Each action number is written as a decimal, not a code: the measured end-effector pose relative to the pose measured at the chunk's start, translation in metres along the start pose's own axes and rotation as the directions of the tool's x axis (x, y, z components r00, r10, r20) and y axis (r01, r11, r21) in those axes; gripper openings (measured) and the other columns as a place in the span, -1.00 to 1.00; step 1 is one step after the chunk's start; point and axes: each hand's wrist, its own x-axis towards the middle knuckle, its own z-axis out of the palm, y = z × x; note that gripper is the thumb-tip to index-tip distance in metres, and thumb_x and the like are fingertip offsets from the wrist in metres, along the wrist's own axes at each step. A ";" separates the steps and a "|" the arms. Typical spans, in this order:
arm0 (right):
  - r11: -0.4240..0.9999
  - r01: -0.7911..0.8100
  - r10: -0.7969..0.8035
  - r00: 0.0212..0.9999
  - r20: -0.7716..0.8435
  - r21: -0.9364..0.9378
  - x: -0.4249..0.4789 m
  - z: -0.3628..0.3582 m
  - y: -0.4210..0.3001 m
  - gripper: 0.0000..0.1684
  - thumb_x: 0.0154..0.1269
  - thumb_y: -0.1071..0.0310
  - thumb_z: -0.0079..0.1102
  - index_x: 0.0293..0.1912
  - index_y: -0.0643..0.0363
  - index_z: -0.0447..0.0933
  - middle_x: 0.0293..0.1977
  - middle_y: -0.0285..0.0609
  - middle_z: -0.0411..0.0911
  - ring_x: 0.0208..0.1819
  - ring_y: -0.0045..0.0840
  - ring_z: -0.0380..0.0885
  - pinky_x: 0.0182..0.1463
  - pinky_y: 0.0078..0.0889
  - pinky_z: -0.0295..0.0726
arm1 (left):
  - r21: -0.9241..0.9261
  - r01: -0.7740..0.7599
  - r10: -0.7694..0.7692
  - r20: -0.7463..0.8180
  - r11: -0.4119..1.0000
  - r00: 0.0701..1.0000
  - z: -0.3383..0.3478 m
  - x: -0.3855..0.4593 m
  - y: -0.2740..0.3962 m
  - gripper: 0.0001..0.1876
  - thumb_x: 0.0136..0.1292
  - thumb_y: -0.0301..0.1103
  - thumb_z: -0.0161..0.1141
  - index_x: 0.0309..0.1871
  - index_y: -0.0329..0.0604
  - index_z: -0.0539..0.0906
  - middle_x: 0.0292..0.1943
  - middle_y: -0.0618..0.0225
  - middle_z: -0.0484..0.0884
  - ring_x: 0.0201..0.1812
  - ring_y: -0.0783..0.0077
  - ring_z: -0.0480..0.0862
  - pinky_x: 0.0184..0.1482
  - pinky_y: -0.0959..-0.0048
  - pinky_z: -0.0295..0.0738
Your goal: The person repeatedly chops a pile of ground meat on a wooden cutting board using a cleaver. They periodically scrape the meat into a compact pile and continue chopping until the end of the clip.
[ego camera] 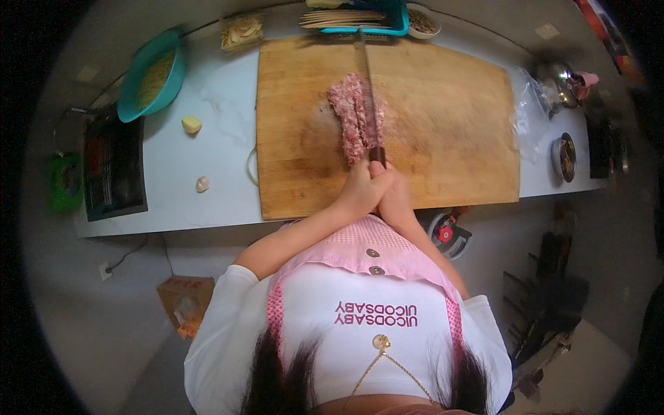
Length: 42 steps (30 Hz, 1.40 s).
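Observation:
A large kitchen knife (pixel 369 98) stretches away from me, slightly blurred, its blade edge-on to the view. My right hand (pixel 395 194) grips the dark handle (pixel 377 154) near the board's front edge. Clasped against it from the left, my left hand (pixel 360 188) also closes around the handle end; the fingers overlap, so part of each grip is hidden. Minced raw meat (pixel 346 116) forms a long pink mound under and left of the blade. Beneath it lies a wide wooden cutting board (pixel 456 114).
Left on the white counter (pixel 218 155) are a turquoise basin (pixel 177 70), peeled ginger or potato (pixel 191 124) and garlic (pixel 202 184). A blue basket (pixel 398 21) and a small bowl (pixel 423 22) stand behind the board. A plastic bag (pixel 530 111) and metal bowl (pixel 564 157) are right.

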 end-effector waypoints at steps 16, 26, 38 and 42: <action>0.852 -0.519 0.520 0.854 0.008 0.067 0.007 -0.011 -0.016 -0.59 0.41 0.08 -0.14 -0.29 0.25 0.48 -0.58 -0.33 0.42 -0.55 -0.70 0.34 -0.52 -0.57 0.32 | 0.098 0.301 -0.312 0.119 0.948 0.943 0.000 0.015 0.000 -0.72 0.07 -0.21 0.06 -0.45 -0.33 0.49 -0.60 0.28 0.51 -0.56 0.45 0.50 -0.52 0.37 0.39; 0.941 -0.303 0.304 0.953 0.019 0.150 0.012 0.000 0.000 -0.58 0.39 0.01 -0.13 -0.39 0.14 0.43 -0.69 -0.37 0.34 -0.75 -0.70 0.22 -0.72 -0.58 0.15 | 0.101 0.215 -0.224 0.092 0.971 0.970 -0.007 0.018 -0.015 -0.71 0.07 -0.24 0.07 -0.38 -0.37 0.46 -0.53 0.18 0.53 -0.43 0.40 0.54 -0.38 0.37 0.42; 0.971 -0.184 0.186 0.983 0.002 0.153 0.002 -0.018 -0.014 -0.65 0.40 0.13 -0.09 -0.37 0.19 0.44 -0.56 -0.39 0.39 -0.55 -0.74 0.32 -0.53 -0.60 0.30 | 0.108 0.000 -0.005 0.043 0.994 0.999 0.014 0.011 0.003 -0.66 0.02 -0.20 0.05 -0.37 -0.39 0.48 -0.58 0.11 0.54 -0.45 0.21 0.61 -0.37 0.28 0.46; 0.821 -0.537 0.531 0.843 0.087 0.194 0.007 -0.027 0.003 -0.64 0.41 0.13 -0.12 -0.35 0.21 0.43 -0.52 -0.38 0.40 -0.48 -0.74 0.33 -0.46 -0.61 0.34 | 0.180 0.336 -0.362 0.132 0.924 0.923 0.010 0.024 -0.026 -0.68 0.02 -0.22 0.04 -0.38 -0.40 0.47 -0.59 0.11 0.53 -0.47 0.24 0.60 -0.40 0.29 0.45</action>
